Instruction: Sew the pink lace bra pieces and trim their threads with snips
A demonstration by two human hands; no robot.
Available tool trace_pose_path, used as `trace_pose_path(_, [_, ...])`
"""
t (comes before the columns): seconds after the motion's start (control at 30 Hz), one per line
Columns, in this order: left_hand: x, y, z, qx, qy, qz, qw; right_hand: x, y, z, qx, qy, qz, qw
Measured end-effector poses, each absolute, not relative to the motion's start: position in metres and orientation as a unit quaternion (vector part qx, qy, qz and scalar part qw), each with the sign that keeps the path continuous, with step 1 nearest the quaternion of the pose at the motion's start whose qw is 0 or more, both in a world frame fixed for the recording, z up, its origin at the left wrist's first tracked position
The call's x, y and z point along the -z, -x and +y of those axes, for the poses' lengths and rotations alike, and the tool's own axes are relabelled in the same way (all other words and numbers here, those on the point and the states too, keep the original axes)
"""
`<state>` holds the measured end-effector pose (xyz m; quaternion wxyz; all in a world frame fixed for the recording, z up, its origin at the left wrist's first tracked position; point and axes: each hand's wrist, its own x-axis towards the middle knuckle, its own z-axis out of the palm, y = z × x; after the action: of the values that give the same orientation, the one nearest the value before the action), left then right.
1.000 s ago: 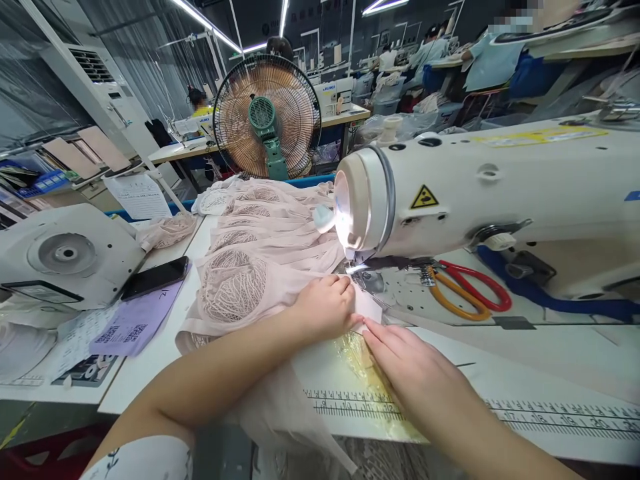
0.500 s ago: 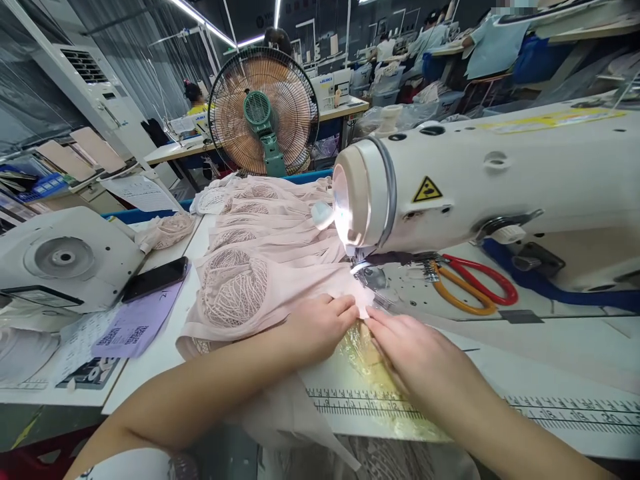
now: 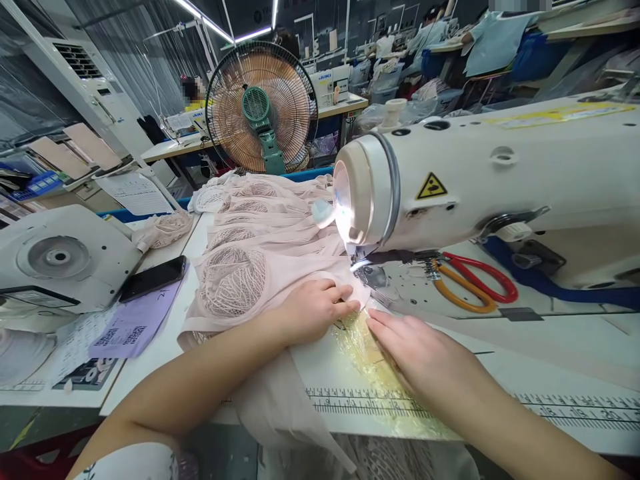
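- Head view: two bare hands work at a white sewing machine (image 3: 450, 167), with pale pink cloth (image 3: 287, 287) spread on the table (image 3: 313, 370) and reaching the lit presser foot (image 3: 357, 265).
- The left hand (image 3: 310, 310) lies on the near edge of the cloth, fingers bent and close together, tips just in front of the foot; whether they pinch or only press, I cannot tell.
- The right hand (image 3: 417, 343) rests beside it, fingers narrow and nearly straight, tips by the cloth's near corner, over shiny yellow tape (image 3: 363, 340); its thumb is hidden, so its grip is unclear.
- Good handling here, I judge, means light guidance from both sides, cloth flat and edge square to the foot, letting the machine draw it in; pulling could stretch this thin fabric or bend the needle.
- The left fingertips look near enough to the foot to call for care; they should stay to the side and ease back as the edge shortens.
- A lace cup (image 3: 233, 283) and the piled garments (image 3: 260, 200) lie to the left. Their weight could drag the edge askew, so some slack would help.
- Scissors (image 3: 483, 308) with red and orange handles lie right of the foot, best left clear of the cloth.
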<state>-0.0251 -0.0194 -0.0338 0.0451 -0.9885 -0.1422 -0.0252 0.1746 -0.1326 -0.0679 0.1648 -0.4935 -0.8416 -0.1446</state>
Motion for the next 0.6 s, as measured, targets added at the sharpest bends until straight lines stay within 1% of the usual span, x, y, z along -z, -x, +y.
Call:
trace_pose_path(0.33, [0.031,0.023,-0.011,0.003,0.989,-0.144,0.027,0.075,-0.189,-0.155,0.072,0.516,-0.842,0.143])
trace_pose_path(0.6, [0.032,0.022,-0.003,0.005,0.99,-0.138,0.024,0.074,-0.189,-0.155,0.092,0.51,-0.842,0.15])
